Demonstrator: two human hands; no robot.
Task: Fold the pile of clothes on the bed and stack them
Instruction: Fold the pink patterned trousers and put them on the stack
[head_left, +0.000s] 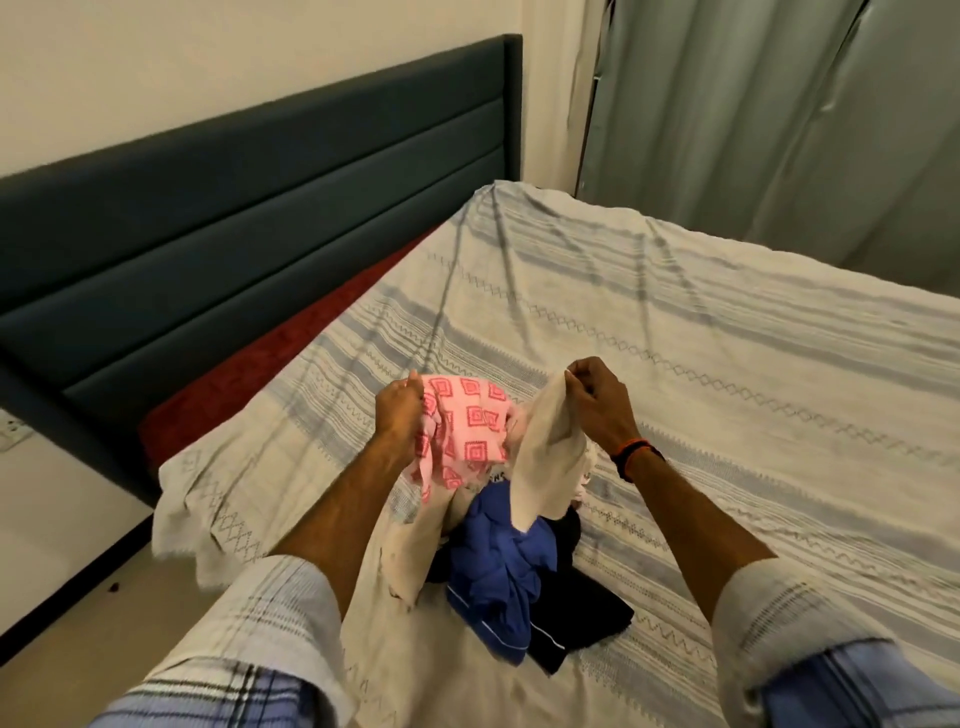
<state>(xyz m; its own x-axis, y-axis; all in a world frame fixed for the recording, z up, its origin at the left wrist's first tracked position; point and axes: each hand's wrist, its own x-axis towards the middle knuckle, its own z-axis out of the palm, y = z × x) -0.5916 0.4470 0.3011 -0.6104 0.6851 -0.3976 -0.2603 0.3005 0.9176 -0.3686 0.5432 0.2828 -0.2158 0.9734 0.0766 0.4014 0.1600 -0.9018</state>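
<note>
A pile of clothes lies on the bed in front of me: a blue garment on top of a black garment. My left hand grips a pink cloth with red square prints, lifted above the pile. My right hand pinches the top edge of a cream cloth, which hangs down onto the blue garment. Another cream piece droops below the pink cloth beside my left forearm.
The bed is covered by a cream bedspread with grey-blue stripes. A dark padded headboard stands at the left, with a red mattress edge below it. Grey-green curtains hang beyond the far side. Floor lies at the lower left.
</note>
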